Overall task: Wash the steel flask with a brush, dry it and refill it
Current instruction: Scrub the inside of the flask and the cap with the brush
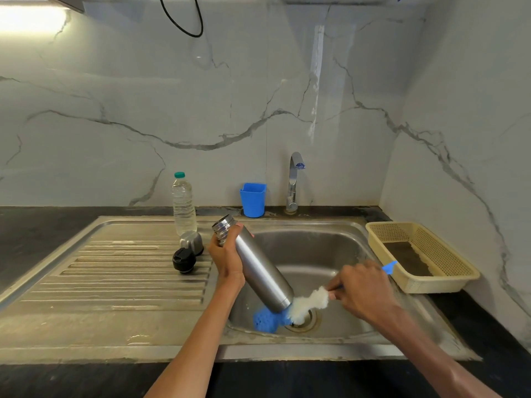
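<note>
- We see the left hand (227, 254) wrapped round the neck end of the steel flask (260, 268), fingers curled on it; flask tilted, open mouth up-left, base down-right over the sink basin (321, 248).
- Right hand (362, 288) grips the bottle brush (310, 304) by its blue handle, which sticks out behind the fist; the white bristle head touches the flask's base, just left of that grip.
- Blue scrubber (265, 320) lies in the basin right below the flask base, beside the drain (304, 321).
- Left of the left-hand grip, on the ribbed drainboard (115, 271): steel cup lid (191, 239) and black stopper (184, 259), touching or nearly so; a clear plastic water bottle (183, 203) with green cap stands behind them.
- Behind the grips: blue cup (253, 199) and tap (293, 182) at the wall.
- Right of the right hand: cream perforated basket (448, 254) on the dark counter.
</note>
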